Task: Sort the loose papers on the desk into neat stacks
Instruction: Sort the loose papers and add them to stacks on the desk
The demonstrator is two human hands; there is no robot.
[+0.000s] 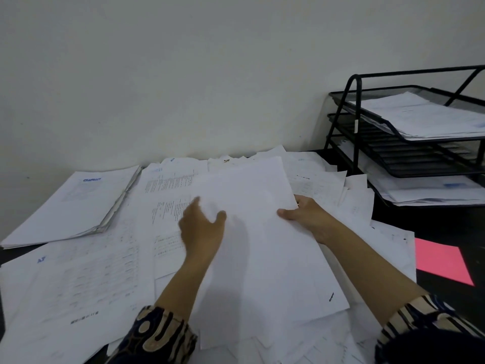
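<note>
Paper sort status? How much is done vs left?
Early. Done: one squared stack at far left. The wire tray rack at right also holds papers, origin unclear. In hand: the right hand has a grip on the edge of a blank sheet; the left hand is open over it, blurred. Left: loose overlapping papers cover most of the desk, plus a pink sheet at right.

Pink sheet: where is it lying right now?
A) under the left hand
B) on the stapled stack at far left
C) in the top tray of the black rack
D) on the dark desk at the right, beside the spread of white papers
D: the pink sheet lies flat on the dark desk, right of the white papers, below the black rack.
</note>
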